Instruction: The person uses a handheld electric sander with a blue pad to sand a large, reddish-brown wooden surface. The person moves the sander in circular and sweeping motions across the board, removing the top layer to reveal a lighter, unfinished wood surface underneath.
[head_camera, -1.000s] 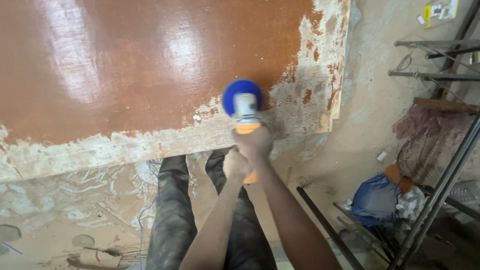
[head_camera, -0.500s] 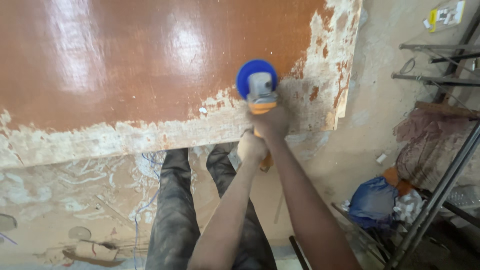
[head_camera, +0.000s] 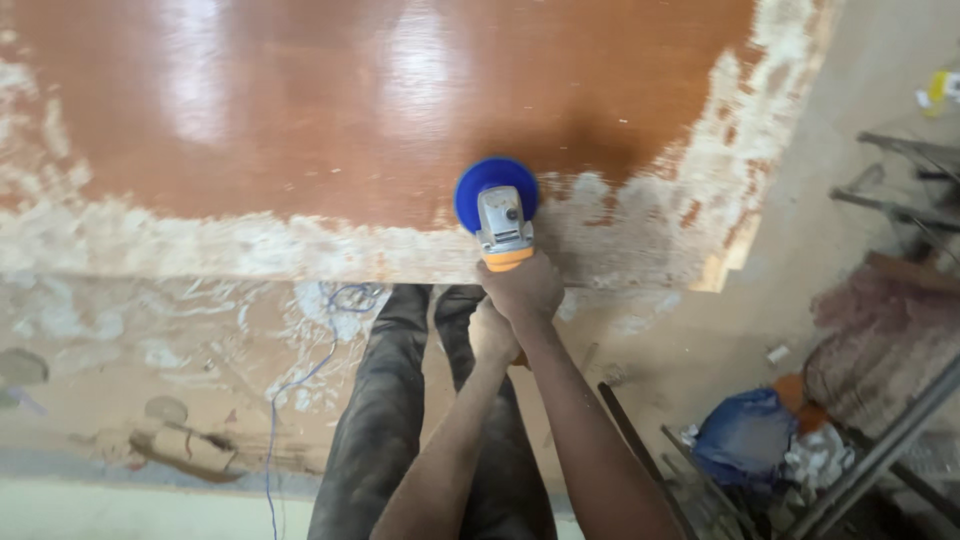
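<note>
A large glossy brown board (head_camera: 300, 110) lies flat in front of me, its near edge and right end stripped to pale bare wood. A grey and orange angle grinder (head_camera: 503, 228) with a round blue disc (head_camera: 496, 190) rests on the board where brown finish meets bare wood. My right hand (head_camera: 527, 290) grips the grinder's body just behind its head. My left hand (head_camera: 492, 335) holds the rear of the orange handle, mostly hidden under the right hand. Both arms reach forward over my dark trousers.
A thin blue cord (head_camera: 300, 380) trails over the dusty floor on the left. Dark metal bars (head_camera: 860, 470) and a blue bag (head_camera: 745, 435) with rags lie at the lower right. More metal framing (head_camera: 910, 180) stands at the right edge.
The view has shifted, so the board's right end now sits further right. The grinder and both hands have moved left along the boundary of the brown finish.
</note>
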